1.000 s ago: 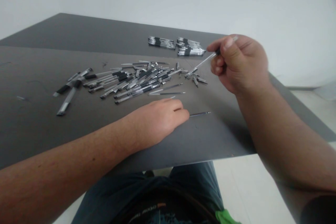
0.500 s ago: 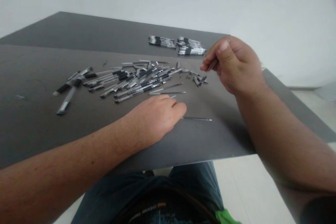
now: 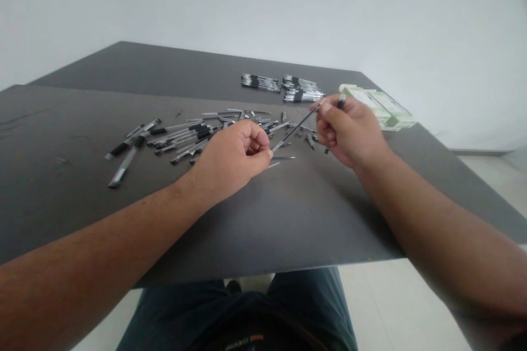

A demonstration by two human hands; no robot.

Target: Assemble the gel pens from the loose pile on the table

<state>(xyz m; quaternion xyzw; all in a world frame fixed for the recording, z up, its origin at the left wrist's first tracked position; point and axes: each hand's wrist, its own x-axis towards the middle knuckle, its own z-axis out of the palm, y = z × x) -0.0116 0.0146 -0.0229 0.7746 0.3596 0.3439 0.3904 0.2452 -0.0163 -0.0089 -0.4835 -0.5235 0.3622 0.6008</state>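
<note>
I have both hands raised over the right half of the grey desk [image 3: 263, 230]. My left hand [image 3: 236, 156] holds the lower end of a thin, dark plastic ink refill [image 3: 294, 129] in a narrow pinch between thumb and fingers. The refill slants up toward the desk's far right corner, and my right hand [image 3: 349, 126] closes its thumb and forefinger on the upper tip. A black end piece [image 3: 341, 101] pokes out above that same hand; I can't tell what it belongs to, as the fingers cover the rest.

Beyond and left of my left hand, a loose heap of clear plastic pens with black grips [image 3: 193, 134] spreads across the middle, and a black-gripped clear pen [image 3: 123, 167] lies toward the left edge. Neat stacks of clear pens with black middles [image 3: 302, 93] sit toward the far edge. White-and-green flat boxes [image 3: 382, 107] lie by the right edge, just past my right hand.
</note>
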